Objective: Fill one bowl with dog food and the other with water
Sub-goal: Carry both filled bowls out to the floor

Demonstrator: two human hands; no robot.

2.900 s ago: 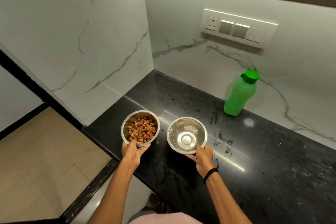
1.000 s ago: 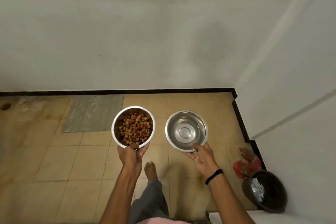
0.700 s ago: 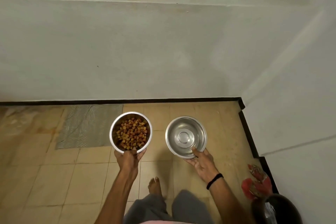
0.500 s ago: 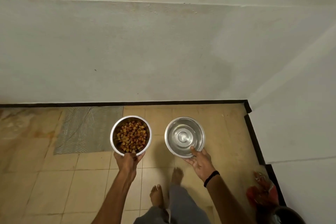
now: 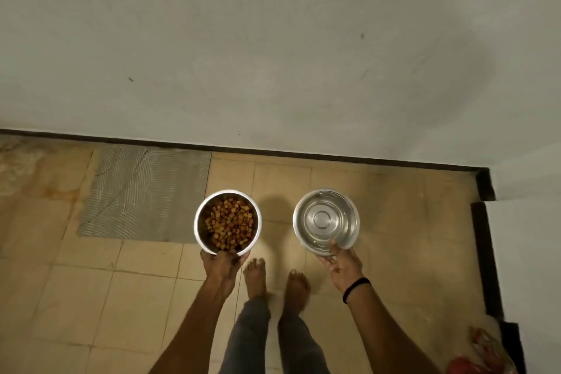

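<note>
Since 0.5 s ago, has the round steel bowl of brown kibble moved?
Yes, lowered toward the floor: the grey ribbed mat now looks larger against the kibble bowl, which still overlaps its right edge.

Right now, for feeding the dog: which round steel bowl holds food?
The round steel bowl held by the left hand: brown kibble lies in it. The other steel bowl, in the right hand, shows none.
</note>
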